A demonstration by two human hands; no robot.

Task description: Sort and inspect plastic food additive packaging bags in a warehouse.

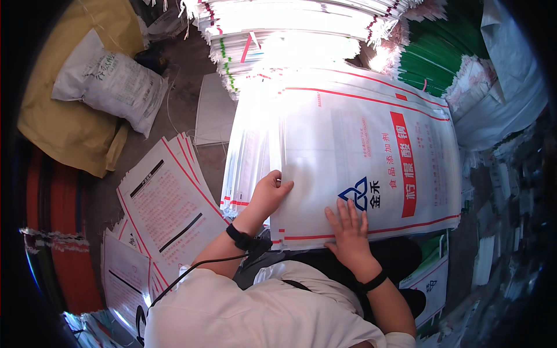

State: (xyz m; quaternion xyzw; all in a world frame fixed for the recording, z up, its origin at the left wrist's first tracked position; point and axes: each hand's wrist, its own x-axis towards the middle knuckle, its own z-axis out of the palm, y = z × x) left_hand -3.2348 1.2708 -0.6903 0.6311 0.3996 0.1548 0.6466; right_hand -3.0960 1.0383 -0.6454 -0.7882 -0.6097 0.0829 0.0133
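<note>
While the area beyond the left hand [274,191] and right hand [352,236] is bounded by stacked sacks [325,16], a floor strip [210,163] is exposed leftward, beside fanned sacks [168,203]. Printed white sack [342,145] is laid under the hands: near edge overlapped by the right, spread flat; left edge met by the left, curled, grip unclear. Hands set apart.

floor gap [213,160] left, seemingly; bag stack [313,145] ahead
</note>
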